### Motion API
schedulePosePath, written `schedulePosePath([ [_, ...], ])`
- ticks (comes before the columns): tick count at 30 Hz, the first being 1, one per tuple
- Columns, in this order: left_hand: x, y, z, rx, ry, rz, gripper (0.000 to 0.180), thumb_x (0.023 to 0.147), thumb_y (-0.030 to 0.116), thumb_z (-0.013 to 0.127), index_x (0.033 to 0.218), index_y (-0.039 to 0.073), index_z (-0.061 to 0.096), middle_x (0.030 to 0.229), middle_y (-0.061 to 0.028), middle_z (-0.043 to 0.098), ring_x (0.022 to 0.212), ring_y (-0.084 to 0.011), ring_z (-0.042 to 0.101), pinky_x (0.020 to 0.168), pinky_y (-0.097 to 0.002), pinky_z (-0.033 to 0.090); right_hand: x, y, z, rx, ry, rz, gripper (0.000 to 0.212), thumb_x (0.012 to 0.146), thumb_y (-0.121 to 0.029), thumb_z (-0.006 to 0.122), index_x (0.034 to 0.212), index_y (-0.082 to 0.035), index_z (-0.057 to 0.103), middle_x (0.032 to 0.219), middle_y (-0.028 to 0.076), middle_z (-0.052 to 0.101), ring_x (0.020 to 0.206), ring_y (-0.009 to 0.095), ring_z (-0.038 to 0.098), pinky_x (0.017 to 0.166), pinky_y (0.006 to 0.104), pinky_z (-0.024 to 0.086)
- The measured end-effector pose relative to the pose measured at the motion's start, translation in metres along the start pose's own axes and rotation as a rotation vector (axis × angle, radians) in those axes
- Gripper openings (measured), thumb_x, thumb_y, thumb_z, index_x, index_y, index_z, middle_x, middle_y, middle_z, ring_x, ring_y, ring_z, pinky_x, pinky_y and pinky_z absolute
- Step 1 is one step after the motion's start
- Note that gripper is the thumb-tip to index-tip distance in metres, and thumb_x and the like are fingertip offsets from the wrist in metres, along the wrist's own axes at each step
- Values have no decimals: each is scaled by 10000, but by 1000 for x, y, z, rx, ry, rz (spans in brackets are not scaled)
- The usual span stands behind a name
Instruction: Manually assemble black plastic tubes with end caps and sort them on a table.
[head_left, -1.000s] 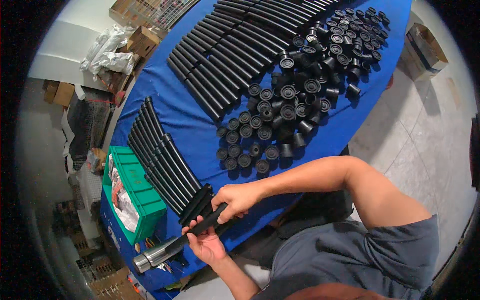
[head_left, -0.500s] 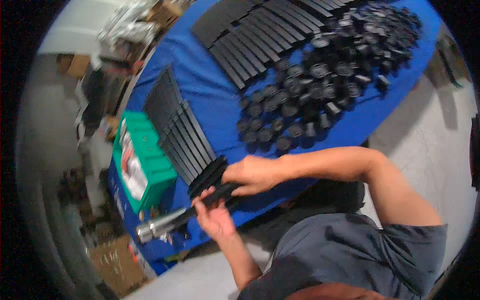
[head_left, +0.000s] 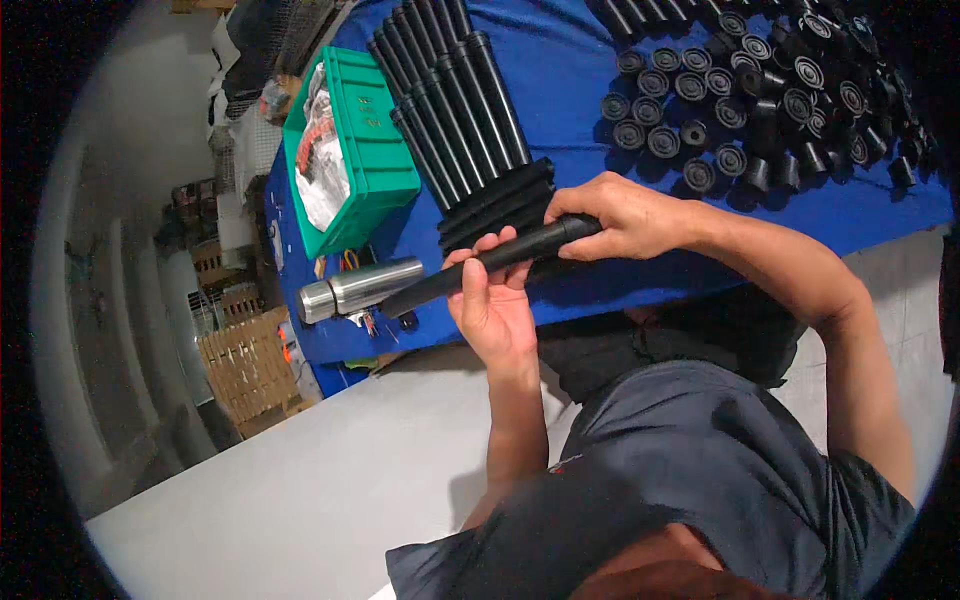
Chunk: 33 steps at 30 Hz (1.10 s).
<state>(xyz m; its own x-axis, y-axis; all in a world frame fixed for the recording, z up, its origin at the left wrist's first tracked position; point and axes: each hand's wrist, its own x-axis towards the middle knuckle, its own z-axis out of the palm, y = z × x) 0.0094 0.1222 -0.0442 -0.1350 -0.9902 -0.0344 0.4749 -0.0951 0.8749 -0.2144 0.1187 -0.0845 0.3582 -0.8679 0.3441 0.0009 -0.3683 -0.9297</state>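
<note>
A long black tube (head_left: pixel 532 243) lies slantwise across both my hands, near the table's front edge. My left hand (head_left: pixel 497 312), palm up, has its thumb and fingers closed round the tube's middle. At the tube's right end is a wider black end piece (head_left: pixel 576 229), pinched between the thumb and fingers of my right hand (head_left: pixel 632 217). The tube's left end points down beside a steel flask (head_left: pixel 375 285) that lies on its side. Just behind my hands, a few black tubes (head_left: pixel 497 207) lie crosswise against the front of a row of similar tubes (head_left: pixel 465 120).
A green crate (head_left: pixel 375 150) with white and red wrapping inside stands at the left on the blue-clothed table (head_left: pixel 565 110). Many round black caps (head_left: pixel 690 87) are spread at the right. More tubes (head_left: pixel 650 14) lie at the far edge. Cardboard (head_left: pixel 245 370) stands beyond the table's left side.
The whole view has swung, so the table and crate appear higher and further right. My right hand has come from beside the crosswise tubes to the held tube's right end.
</note>
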Motion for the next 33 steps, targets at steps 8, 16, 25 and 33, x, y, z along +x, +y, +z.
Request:
schedulePosePath([
  [8, -2, 0, -10, 18, 45, 19, 170, 967, 200, 580, 1095, 93, 615, 1163, -171, 653, 1113, -332, 624, 861, -500, 578, -2, 14, 17, -127, 166, -261, 371, 789, -202, 726, 1065, -7, 572, 664, 128, 607, 628, 329, 620, 588, 399, 479],
  [16, -7, -7, -9, -46, -18, 12, 176, 963, 224, 591, 1087, 101, 611, 1148, -162, 661, 1128, -356, 612, 893, -539, 556, -6, 0, 8, 277, -127, 358, 352, 792, -183, 745, 1062, -17, 591, 784, 107, 613, 695, 267, 612, 611, 349, 466],
  [25, -12, -15, 4, -98, 124, -36, 178, 972, 236, 581, 1087, 102, 562, 1132, -140, 653, 1114, -324, 623, 859, -479, 590, -7, 14, 14, 18, 100, -56, 270, 808, -168, 720, 1003, -17, 612, 761, 117, 601, 681, 268, 609, 591, 362, 453],
  [33, -6, -19, -1, -137, 200, -110, 167, 967, 253, 592, 1050, 108, 593, 1123, -126, 663, 1107, -308, 628, 866, -474, 585, -6, 15, 12, -30, 136, -109, 285, 788, -150, 720, 1002, -3, 603, 731, 146, 622, 652, 271, 640, 575, 373, 481],
])
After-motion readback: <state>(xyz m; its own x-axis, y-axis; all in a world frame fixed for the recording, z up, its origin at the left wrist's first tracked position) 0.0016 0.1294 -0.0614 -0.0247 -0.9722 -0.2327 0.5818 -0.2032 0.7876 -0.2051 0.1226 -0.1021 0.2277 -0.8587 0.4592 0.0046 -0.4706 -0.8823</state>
